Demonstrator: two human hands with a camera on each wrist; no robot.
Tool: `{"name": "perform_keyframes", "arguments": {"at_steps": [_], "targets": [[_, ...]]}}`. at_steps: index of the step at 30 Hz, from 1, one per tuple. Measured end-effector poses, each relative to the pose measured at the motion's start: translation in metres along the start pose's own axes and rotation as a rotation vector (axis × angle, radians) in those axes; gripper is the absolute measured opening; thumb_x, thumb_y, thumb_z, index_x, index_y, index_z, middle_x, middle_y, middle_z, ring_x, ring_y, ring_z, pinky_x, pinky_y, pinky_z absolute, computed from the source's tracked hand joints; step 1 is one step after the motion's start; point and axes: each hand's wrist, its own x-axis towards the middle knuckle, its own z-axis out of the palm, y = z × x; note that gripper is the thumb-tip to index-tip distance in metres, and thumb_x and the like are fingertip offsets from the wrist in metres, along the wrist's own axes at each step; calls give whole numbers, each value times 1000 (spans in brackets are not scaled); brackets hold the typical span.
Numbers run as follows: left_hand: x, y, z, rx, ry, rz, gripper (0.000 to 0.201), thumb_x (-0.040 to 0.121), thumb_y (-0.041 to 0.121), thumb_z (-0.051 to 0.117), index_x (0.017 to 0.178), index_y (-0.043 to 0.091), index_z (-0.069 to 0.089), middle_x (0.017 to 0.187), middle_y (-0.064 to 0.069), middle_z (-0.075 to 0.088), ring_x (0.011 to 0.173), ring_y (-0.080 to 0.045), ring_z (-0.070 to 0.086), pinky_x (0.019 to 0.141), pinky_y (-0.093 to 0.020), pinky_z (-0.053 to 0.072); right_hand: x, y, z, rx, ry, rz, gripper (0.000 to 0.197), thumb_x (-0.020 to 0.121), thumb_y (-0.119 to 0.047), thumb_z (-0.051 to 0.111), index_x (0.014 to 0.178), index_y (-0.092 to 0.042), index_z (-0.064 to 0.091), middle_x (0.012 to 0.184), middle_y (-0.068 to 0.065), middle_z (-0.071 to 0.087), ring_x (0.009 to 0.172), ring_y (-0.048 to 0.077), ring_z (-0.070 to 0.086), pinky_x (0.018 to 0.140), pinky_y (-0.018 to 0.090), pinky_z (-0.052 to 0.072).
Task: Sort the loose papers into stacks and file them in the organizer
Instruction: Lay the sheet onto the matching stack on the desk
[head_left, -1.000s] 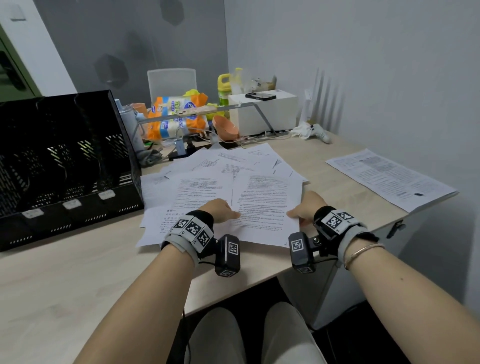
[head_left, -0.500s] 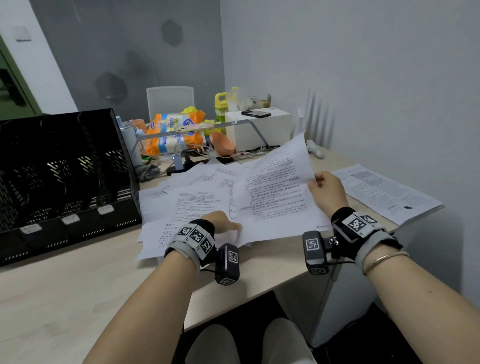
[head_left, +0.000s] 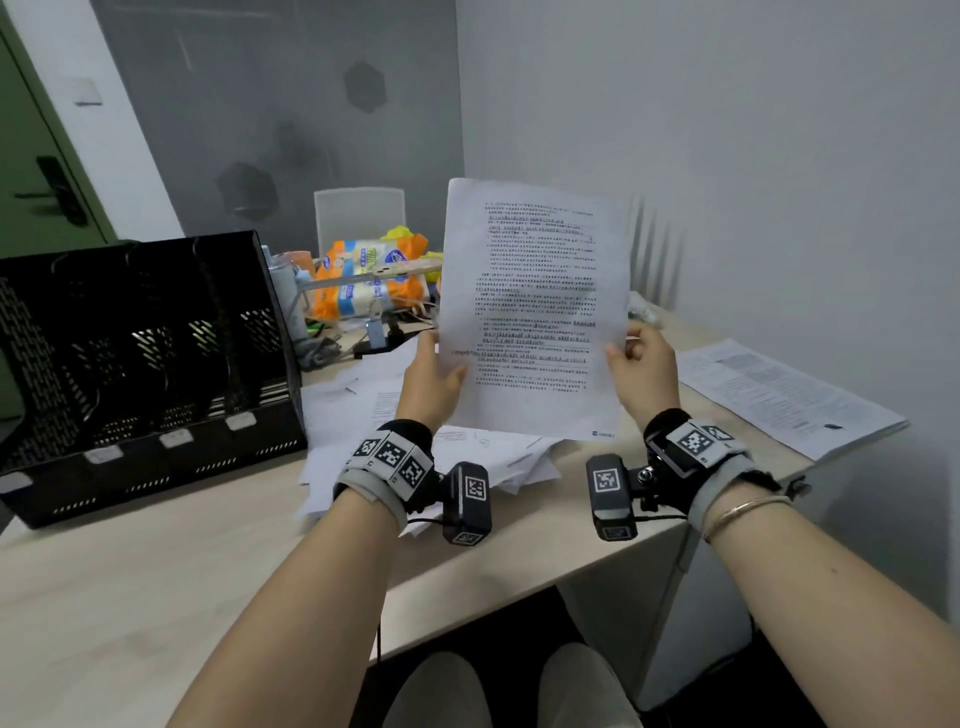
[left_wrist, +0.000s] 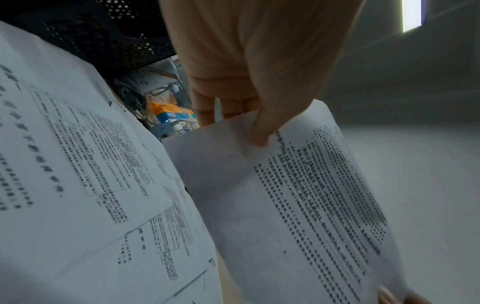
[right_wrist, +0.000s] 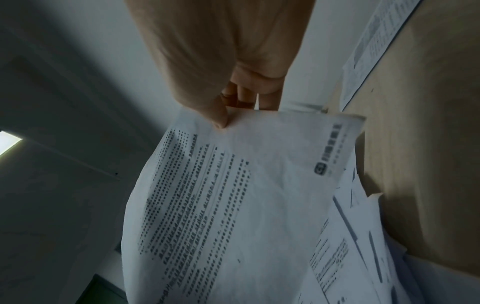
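Both hands, left hand (head_left: 434, 382) and right hand (head_left: 644, 371), pinch sheet (head_left: 535, 312) upright.

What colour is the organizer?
Black, with perforated walls; clearest in the head view.

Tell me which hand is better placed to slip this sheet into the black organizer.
Probably the left hand. It pinches the sheet on the edge nearer the organizer, which stands on the left of the desk. The right hand holds the far edge and would have to cross over the loose papers.
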Motion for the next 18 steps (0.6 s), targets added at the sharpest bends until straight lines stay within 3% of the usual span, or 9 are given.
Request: {"name": "perform_keyframes", "arguments": {"at_steps": [4, 10, 11, 13, 14, 18], "targets": [[-5, -3, -21, -11, 71, 13, 39, 92, 9, 55, 128, 7, 40, 124, -11, 59, 111, -24, 58, 93, -35, 48, -7, -10, 19, 1, -78, 1, 23, 87, -6, 59, 109, -10, 55, 84, 8, 65, 73, 22, 59, 66, 29, 47], [-21, -12, -69, -25, 224, -4, 46, 91, 11, 57, 131, 4, 36, 129, -7, 53, 116, -17, 52, 94, -19, 39, -33, -27, 59, -38, -283, 21, 37, 86, -4, 58, 120, -13, 52, 87, 6, 62, 84, 22, 60, 80, 35, 49], [-24, -16, -79, -13, 238, -8, 47, 91, 10, 57, 133, 4, 35, 129, -7, 53, 115, -15, 51, 95, -18, 39, -39, -30, 68, -35, -315, 21, 38, 86, -4, 58, 122, -13, 51, 88, 7, 62, 85, 23, 60, 81, 36, 50], [-31, -24, -98, 19, 253, -23, 49, 91, 7, 56, 135, 8, 33, 131, -8, 53, 118, -18, 52, 101, -27, 41, -50, -36, 83, -27, -360, 21, 40, 85, -4, 57, 124, -14, 50, 87, 7, 63, 89, 26, 62, 84, 39, 51], [-35, -29, -107, 33, 264, -32, 49, 91, 5, 54, 136, 9, 33, 130, -8, 53, 117, -19, 53, 101, -29, 42, -54, -39, 91, -25, -381, 32, 43, 85, -5, 57, 126, -16, 49, 86, 7, 63, 90, 26, 63, 85, 39, 51], [-53, -45, -138, 82, 313, -66, 53, 91, -3, 47, 139, 15, 35, 111, -1, 57, 103, -12, 54, 87, -19, 41, -70, -50, 120, 0, -478, 45, 60, 88, -9, 56, 141, -25, 32, 88, 0, 55, 86, 23, 59, 79, 38, 52]]}}
